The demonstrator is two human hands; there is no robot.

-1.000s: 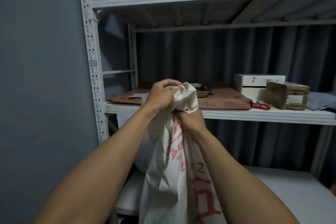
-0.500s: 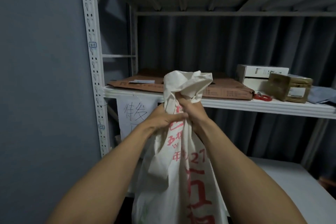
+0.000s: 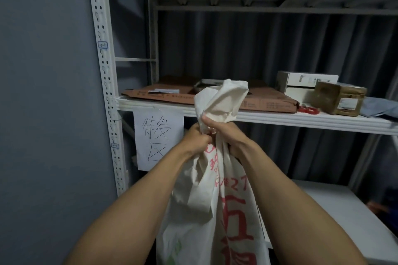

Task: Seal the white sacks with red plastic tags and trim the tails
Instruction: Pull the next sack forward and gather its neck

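A white sack (image 3: pixel 206 204) with red printed characters hangs in front of me, its bunched mouth sticking up above my fists. My left hand (image 3: pixel 197 142) clenches the gathered neck from the left. My right hand (image 3: pixel 224 130) grips the same neck from the right, just under the loose top. The two hands touch each other. A bundle of red plastic tags (image 3: pixel 308 110) lies on the middle shelf to the right, apart from both hands. No cutting tool is visible.
A white metal shelf (image 3: pixel 280 117) carries flattened brown cardboard (image 3: pixel 163 95), a white box (image 3: pixel 301 84), a brown taped parcel (image 3: pixel 339 100) and grey cloth. A handwritten paper sign (image 3: pixel 157 135) hangs below it. A lower white shelf (image 3: pixel 336 217) sits at the right. Grey wall at left.
My left hand has come down from the top of the sack's mouth to the neck beside my right hand. The loose top now stands free above both fists. The view tilted downward.
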